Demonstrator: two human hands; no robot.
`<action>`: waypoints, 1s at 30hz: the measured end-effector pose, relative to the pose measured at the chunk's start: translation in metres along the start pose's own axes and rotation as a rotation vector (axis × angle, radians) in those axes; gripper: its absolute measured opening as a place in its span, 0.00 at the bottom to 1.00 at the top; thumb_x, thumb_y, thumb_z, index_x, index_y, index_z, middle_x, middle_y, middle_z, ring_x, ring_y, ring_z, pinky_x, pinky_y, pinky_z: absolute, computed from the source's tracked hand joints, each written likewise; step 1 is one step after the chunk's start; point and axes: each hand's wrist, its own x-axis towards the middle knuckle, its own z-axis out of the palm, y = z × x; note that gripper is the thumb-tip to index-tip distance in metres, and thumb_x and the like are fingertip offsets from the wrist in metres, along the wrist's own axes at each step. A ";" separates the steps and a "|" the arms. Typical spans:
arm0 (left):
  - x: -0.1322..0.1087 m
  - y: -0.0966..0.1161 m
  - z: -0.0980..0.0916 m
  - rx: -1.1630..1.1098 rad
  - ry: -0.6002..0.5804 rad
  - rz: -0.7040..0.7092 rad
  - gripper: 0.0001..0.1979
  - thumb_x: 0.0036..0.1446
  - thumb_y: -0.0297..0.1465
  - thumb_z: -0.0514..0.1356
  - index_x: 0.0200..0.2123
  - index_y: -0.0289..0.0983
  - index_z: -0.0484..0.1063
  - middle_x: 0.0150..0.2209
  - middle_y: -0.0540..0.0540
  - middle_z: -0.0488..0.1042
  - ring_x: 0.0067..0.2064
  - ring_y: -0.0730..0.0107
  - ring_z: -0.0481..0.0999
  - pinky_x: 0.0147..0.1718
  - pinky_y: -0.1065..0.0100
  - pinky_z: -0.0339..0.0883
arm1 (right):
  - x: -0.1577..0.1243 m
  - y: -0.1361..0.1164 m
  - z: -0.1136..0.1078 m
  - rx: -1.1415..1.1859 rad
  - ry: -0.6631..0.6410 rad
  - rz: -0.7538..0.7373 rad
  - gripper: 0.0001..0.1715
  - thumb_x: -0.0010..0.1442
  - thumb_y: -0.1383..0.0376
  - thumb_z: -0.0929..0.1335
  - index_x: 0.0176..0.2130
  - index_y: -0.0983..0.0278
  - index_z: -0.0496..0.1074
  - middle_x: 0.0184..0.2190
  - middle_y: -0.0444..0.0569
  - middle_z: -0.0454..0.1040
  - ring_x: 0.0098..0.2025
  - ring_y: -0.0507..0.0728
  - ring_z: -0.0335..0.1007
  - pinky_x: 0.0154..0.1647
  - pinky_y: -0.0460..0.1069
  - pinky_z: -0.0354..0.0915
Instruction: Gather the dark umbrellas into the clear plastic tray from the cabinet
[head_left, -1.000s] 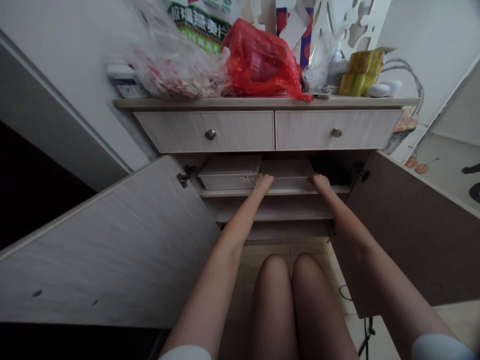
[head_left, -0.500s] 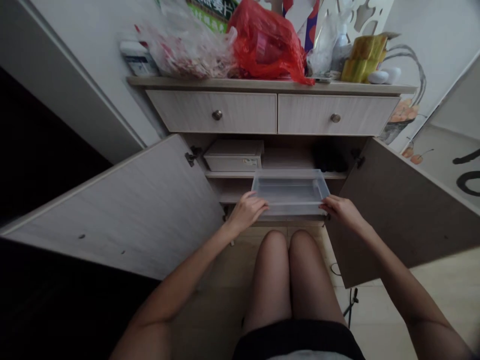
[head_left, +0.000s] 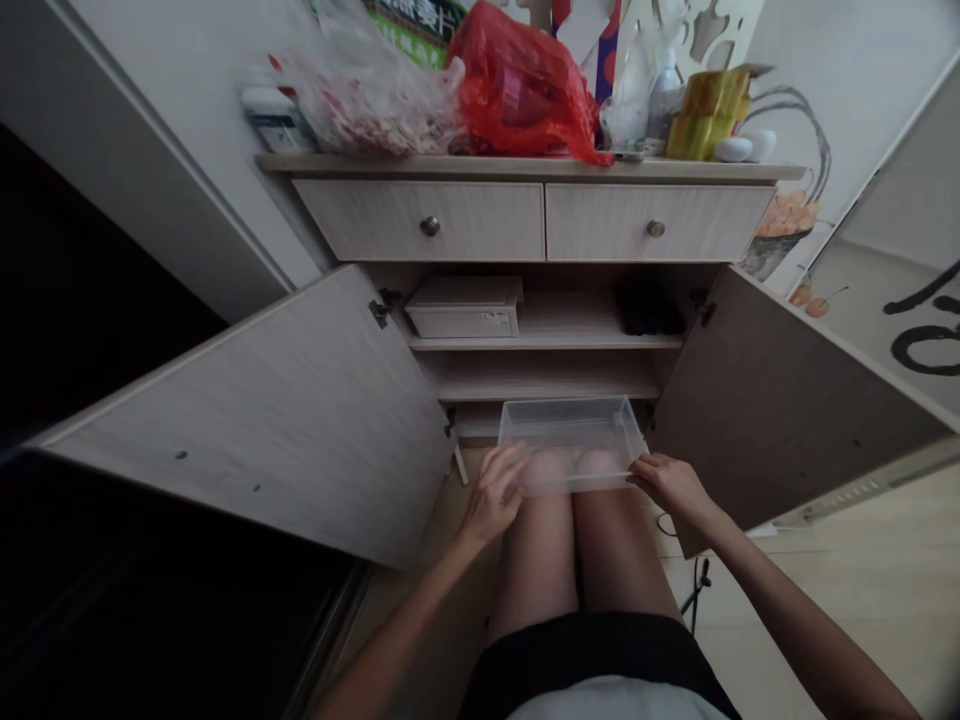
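Observation:
A clear plastic bin [head_left: 574,412], shallow and see-through, is over my knees, which show through its bottom; whether it rests on them I cannot tell. Its right front corner is pinched in my right hand [head_left: 667,484]. At the left front corner is my left hand [head_left: 496,492], its fingers apart and a little blurred, close against the bin's side without a clear grip. Nothing shows inside the bin. Behind it stands the open cabinet, with its shelf [head_left: 555,375] in view.
Two cabinet doors stand swung out, the left door [head_left: 300,430] and the right door [head_left: 795,420]. A white box [head_left: 463,310] and a dark item [head_left: 649,305] sit on the upper shelf. A red plastic bag [head_left: 525,90] and gold tape rolls [head_left: 705,115] crowd the cabinet top.
The clear bin has come down and toward me, from in front of the shelves to over my knees. My left hand's fingers have loosened from its rim; my right hand has kept its corner.

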 end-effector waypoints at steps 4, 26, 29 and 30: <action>-0.001 0.000 0.021 -0.275 0.208 -0.560 0.33 0.61 0.46 0.56 0.67 0.41 0.57 0.68 0.38 0.59 0.70 0.56 0.55 0.66 0.53 0.53 | 0.008 0.004 -0.024 0.056 0.047 -0.026 0.22 0.64 0.49 0.66 0.51 0.58 0.73 0.45 0.51 0.76 0.42 0.57 0.75 0.33 0.47 0.64; 0.015 0.000 0.004 -0.502 -0.085 -0.766 0.45 0.56 0.57 0.52 0.70 0.41 0.49 0.72 0.42 0.46 0.72 0.55 0.44 0.69 0.54 0.43 | 0.306 0.138 -0.023 0.398 0.387 0.934 0.26 0.60 0.73 0.65 0.57 0.72 0.69 0.51 0.69 0.71 0.54 0.67 0.71 0.54 0.59 0.67; 0.016 0.001 0.002 -0.502 -0.113 -0.746 0.45 0.56 0.57 0.52 0.70 0.41 0.49 0.72 0.43 0.46 0.72 0.56 0.43 0.69 0.54 0.42 | 0.296 0.149 -0.030 0.521 0.440 0.954 0.24 0.55 0.71 0.70 0.52 0.72 0.72 0.45 0.64 0.75 0.53 0.66 0.73 0.54 0.57 0.68; 0.016 0.001 0.002 -0.507 -0.110 -0.741 0.44 0.56 0.57 0.52 0.70 0.41 0.49 0.72 0.43 0.47 0.72 0.56 0.43 0.69 0.54 0.43 | 0.293 0.151 -0.033 0.570 0.457 0.959 0.23 0.55 0.71 0.71 0.51 0.71 0.73 0.43 0.62 0.76 0.51 0.65 0.74 0.52 0.55 0.70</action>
